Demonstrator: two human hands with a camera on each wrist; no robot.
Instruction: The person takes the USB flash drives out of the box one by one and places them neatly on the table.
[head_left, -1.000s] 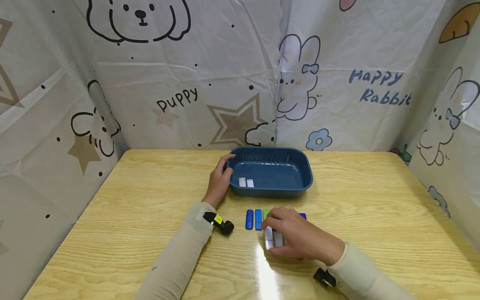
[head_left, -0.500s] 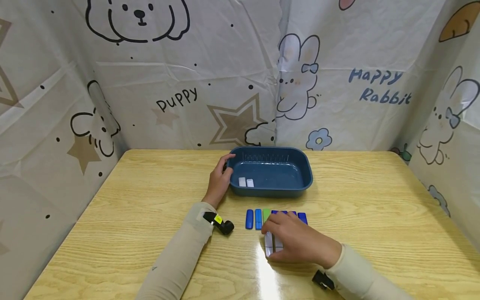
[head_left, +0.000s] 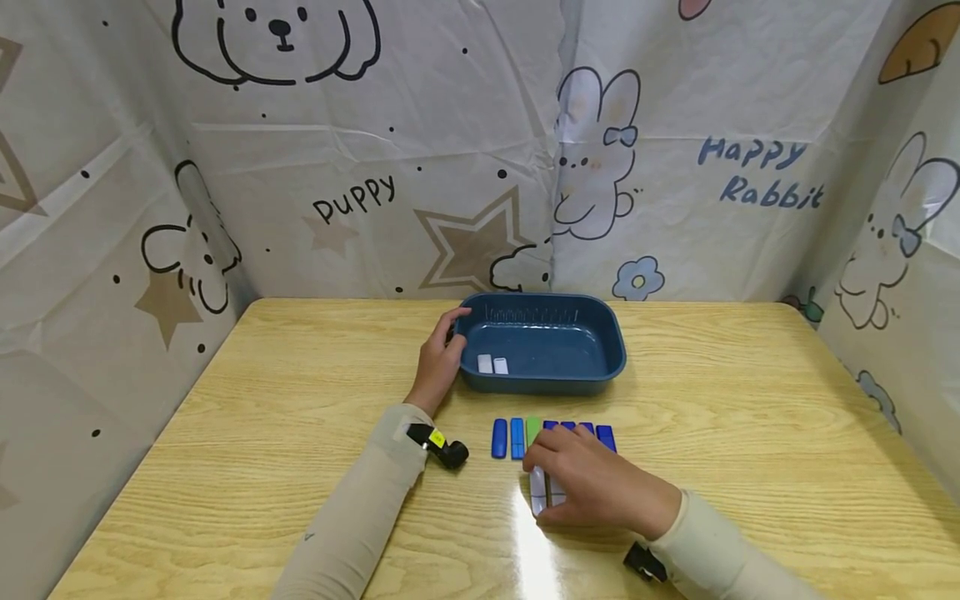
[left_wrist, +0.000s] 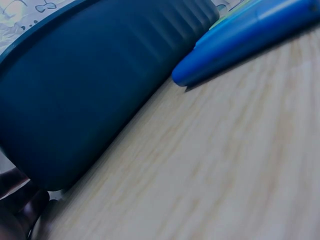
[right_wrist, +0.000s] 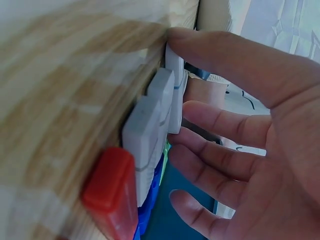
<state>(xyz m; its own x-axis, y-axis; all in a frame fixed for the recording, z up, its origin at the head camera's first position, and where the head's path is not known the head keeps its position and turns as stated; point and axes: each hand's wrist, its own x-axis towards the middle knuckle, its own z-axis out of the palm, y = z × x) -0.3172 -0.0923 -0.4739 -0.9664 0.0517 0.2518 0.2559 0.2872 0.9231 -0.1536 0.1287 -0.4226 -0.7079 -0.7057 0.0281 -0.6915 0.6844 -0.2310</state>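
My left hand (head_left: 437, 362) grips the left rim of a dark blue plastic tub (head_left: 540, 386). Two small white pieces (head_left: 492, 365) lie in the tub's near left corner. My right hand (head_left: 592, 475) is over a row of small capped sticks, like USB sticks. Its thumb is at the near end of a white capped stick (right_wrist: 176, 95) and its fingertips are at the far end, pinching it lengthwise. More white sticks (right_wrist: 142, 132) and a red stick (right_wrist: 112, 185) stand alongside. A back row holds a blue stick (head_left: 499, 438), a light blue one (head_left: 517, 438) and a green one (head_left: 532, 430).
Several darker blue sticks (head_left: 606, 437) continue the back row, partly behind my right hand. All rest on a wood-grain table (head_left: 300, 467). Printed cloth (head_left: 360, 150) hangs along the back and both sides.
My right hand has shifted slightly towards me, and the white sticks beneath it lie a little nearer. More of the dark blue sticks show. The left hand and tub stay put.
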